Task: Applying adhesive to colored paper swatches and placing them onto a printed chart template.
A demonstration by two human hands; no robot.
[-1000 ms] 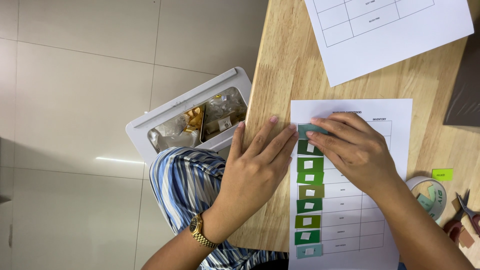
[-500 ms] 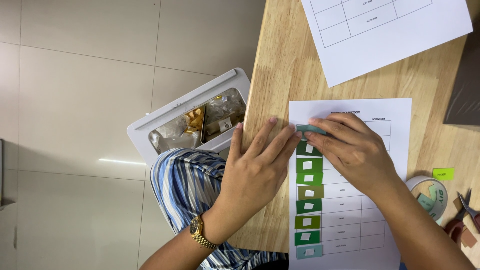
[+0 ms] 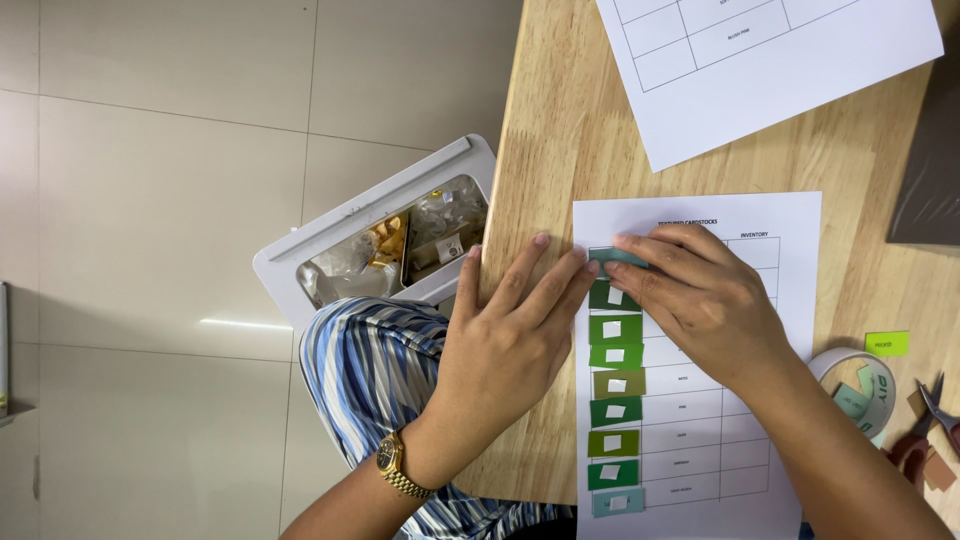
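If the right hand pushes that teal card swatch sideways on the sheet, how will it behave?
The small teal card swatch looks thin and flat, so probably light and fairly stiff. Under the right hand it would likely slide on the white printed sheet, which the left hand steadies.

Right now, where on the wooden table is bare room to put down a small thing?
Bare wood lies on the light wooden table left of the upper white sheet, and between the white chart sheet and the dark board. By the tape roll and scissors it is crowded.
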